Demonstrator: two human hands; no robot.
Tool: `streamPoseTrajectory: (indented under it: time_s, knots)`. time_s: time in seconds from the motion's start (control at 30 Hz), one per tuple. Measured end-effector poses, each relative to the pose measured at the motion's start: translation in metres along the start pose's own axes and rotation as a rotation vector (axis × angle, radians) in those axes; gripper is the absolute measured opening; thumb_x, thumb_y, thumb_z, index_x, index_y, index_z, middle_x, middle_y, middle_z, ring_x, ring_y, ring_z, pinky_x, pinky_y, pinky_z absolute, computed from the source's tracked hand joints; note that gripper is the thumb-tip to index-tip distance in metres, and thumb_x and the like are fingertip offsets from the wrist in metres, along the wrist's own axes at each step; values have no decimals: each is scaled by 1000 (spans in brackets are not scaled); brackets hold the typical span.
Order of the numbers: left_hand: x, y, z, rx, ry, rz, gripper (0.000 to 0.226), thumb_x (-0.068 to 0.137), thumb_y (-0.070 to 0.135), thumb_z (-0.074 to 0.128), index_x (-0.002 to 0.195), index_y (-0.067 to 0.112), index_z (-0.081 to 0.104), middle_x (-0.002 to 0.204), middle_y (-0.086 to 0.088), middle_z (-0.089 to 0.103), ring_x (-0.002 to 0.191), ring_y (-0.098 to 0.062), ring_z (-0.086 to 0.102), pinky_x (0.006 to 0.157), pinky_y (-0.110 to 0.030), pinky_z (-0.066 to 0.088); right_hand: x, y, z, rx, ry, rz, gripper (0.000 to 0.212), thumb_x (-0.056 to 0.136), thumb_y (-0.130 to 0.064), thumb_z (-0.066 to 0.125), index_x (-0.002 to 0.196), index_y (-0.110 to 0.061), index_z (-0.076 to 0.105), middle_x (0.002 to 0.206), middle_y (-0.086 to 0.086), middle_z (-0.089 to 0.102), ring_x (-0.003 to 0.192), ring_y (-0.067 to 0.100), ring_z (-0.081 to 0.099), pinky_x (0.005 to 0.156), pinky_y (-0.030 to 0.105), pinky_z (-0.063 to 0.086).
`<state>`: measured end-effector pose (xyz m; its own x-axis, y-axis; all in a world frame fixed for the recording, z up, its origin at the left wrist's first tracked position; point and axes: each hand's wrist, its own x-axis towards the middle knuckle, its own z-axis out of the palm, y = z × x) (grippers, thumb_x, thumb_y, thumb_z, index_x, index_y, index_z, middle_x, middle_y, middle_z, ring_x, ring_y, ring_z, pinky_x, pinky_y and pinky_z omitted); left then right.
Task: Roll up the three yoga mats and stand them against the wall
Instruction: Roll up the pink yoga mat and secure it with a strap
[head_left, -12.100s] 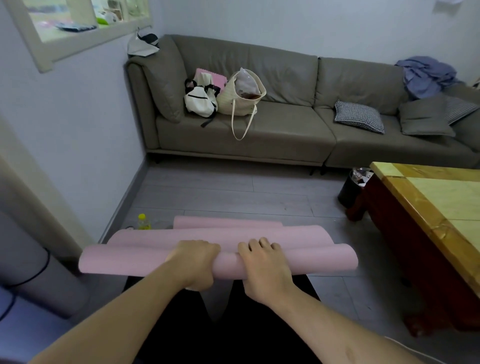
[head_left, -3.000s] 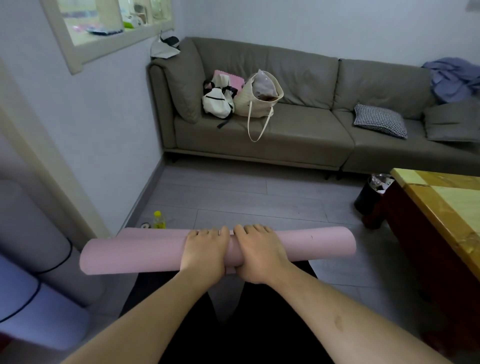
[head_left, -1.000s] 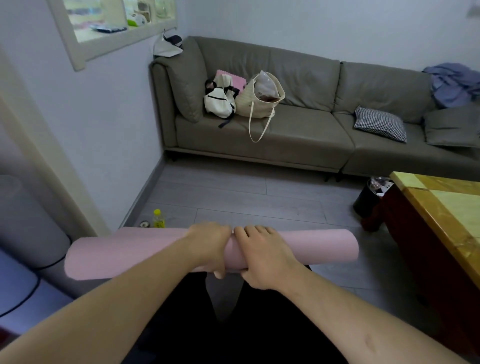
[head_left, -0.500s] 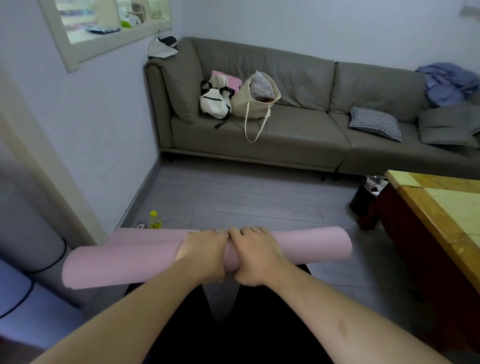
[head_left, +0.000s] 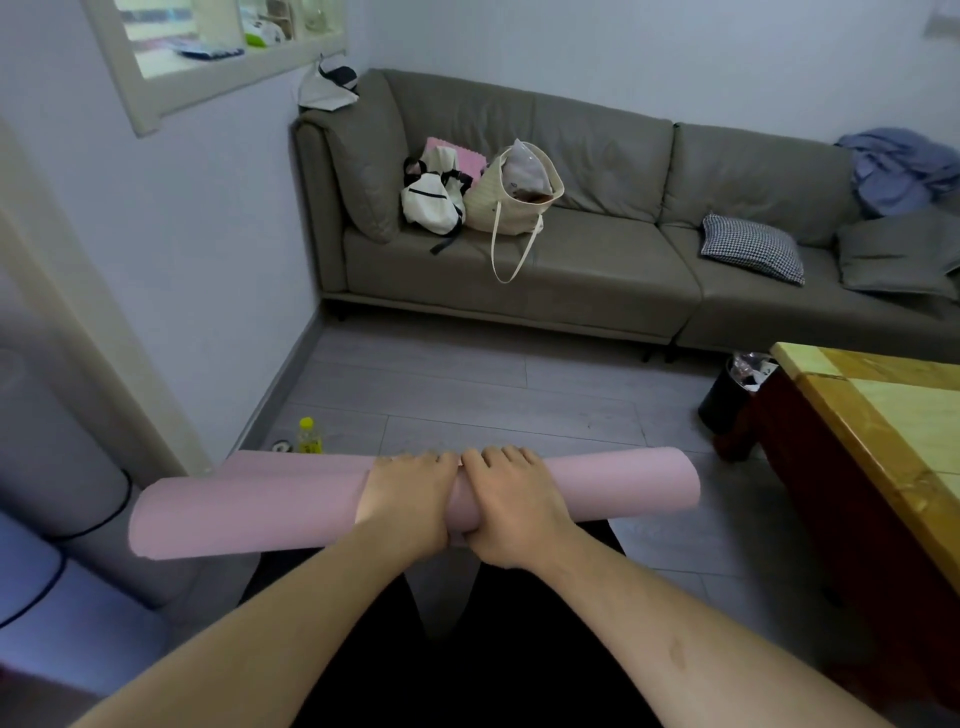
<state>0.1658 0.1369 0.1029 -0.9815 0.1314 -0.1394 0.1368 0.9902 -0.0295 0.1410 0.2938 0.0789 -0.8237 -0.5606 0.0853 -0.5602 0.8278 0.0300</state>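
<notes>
You are working in the strip of grey floor between the wall on your left and the wooden table on your right, with the sofa ahead. The pink yoga mat is lying crosswise in front of your knees, almost fully rolled, with a last flap showing behind its left half. Two rolled mats, a grey one and a bluish one, are sitting at your far left; I cannot tell whether they are upright. Your left hand and right hand are curling over the roll's middle, side by side, fingers wrapped on it. Both ends are going unguided, so spread your hands outward, keep the pressure even and stop the left end telescoping.
</notes>
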Motion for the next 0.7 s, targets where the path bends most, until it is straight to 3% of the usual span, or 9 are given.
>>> streamPoseTrajectory:
  time_s: [0.13, 0.2, 0.3, 0.4, 0.57, 0.7]
  knots:
    - [14, -13, -19, -60, -135, 6, 61, 63, 46, 87, 111, 29, 53, 115, 3, 70, 106, -23, 70, 76, -32, 50, -9, 11, 6, -49, 46, -19, 80, 57, -33, 85, 128, -21, 48, 113, 2, 58, 100, 29, 55, 94, 42, 46]
    - [15, -11, -18, -53, -125, 1, 62, 64, 45, 86, 114, 28, 53, 116, 2, 69, 107, -23, 69, 77, -33, 48, -8, 11, 7, -75, 33, 2, 81, 54, -25, 84, 126, -20, 49, 109, 3, 59, 96, 30, 56, 91, 42, 47]
    - [6, -1, -2, 70, 7, -3, 66, 73, 39, 83, 125, 21, 45, 126, -5, 61, 116, -26, 62, 94, -37, 46, 0, 8, 1, -82, -33, 33, 76, 56, -28, 85, 122, -19, 50, 107, 5, 64, 96, 32, 60, 91, 44, 45]
    - [-2, 3, 11, 159, 103, 6, 63, 81, 29, 78, 130, 19, 39, 131, -7, 55, 119, -29, 58, 99, -40, 42, 5, 8, -7, -70, -100, 23, 71, 64, -32, 84, 123, -21, 46, 114, 4, 64, 105, 31, 60, 94, 44, 42]
    - [6, -7, -7, 114, 49, 41, 68, 76, 38, 82, 129, 21, 42, 129, -2, 57, 117, -28, 61, 93, -40, 45, 8, 11, -20, -25, -107, 9, 62, 67, -33, 81, 117, -24, 45, 112, 0, 61, 104, 27, 59, 94, 40, 43]
    - [10, -18, -26, 41, -52, 104, 73, 64, 44, 89, 119, 24, 46, 117, 3, 60, 103, -23, 65, 73, -34, 43, 4, 12, -34, -4, -114, -17, 66, 64, -30, 81, 117, -25, 41, 107, 0, 57, 95, 27, 59, 86, 39, 46]
